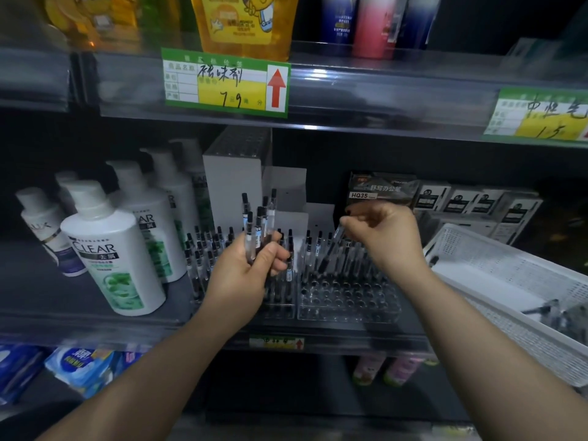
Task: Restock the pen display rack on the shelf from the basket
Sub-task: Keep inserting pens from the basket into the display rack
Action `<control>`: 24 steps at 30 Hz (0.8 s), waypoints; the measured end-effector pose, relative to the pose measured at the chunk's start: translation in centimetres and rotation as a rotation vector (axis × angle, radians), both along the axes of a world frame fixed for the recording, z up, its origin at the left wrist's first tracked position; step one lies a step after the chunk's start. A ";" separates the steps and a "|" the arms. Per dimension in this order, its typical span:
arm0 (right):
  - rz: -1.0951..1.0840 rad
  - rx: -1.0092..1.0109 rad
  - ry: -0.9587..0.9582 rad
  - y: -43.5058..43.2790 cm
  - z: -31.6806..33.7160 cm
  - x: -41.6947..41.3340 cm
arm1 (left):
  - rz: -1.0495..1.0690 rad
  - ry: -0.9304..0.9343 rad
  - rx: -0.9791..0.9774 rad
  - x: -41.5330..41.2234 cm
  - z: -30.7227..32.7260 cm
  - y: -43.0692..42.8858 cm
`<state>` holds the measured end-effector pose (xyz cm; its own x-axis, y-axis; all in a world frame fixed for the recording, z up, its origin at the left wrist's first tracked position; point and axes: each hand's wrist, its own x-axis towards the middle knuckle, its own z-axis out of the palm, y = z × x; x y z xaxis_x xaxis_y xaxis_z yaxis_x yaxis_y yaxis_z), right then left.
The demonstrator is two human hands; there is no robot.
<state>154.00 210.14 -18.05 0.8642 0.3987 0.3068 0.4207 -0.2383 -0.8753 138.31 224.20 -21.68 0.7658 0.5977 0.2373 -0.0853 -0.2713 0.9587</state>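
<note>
Pens being slotted one by one into the rack, restock partway through.

Shampoo bottles [111, 249] stand to the left of the left hand [251, 265], which curls round a bundle of spare pens [259, 221], caps up, above the fuller side of the pen display rack [346, 300]. The rack sits below and between both hands, and its front holes under the right hand [381, 237] are mostly vacant. That hand pinches a single pen [331, 249] by its top, tilted, with its lower end among the back rows; whether it is seated I cannot tell. The white basket [509, 268] rests just right of that hand. The step looks like seating this pen. Next it needs straightening over a free hole and pressing down, then another can be drawn from the bundle.
</note>
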 end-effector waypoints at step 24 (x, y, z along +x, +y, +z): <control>0.085 -0.330 -0.264 1.7 -3.7 -0.7 | -0.021 0.050 0.019 -0.1 -0.5 -0.2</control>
<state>153.35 211.86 -21.77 0.7331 0.5788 0.3570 0.6501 -0.4423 -0.6178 138.19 223.98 -22.16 0.7896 0.5769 0.2092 -0.0431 -0.2879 0.9567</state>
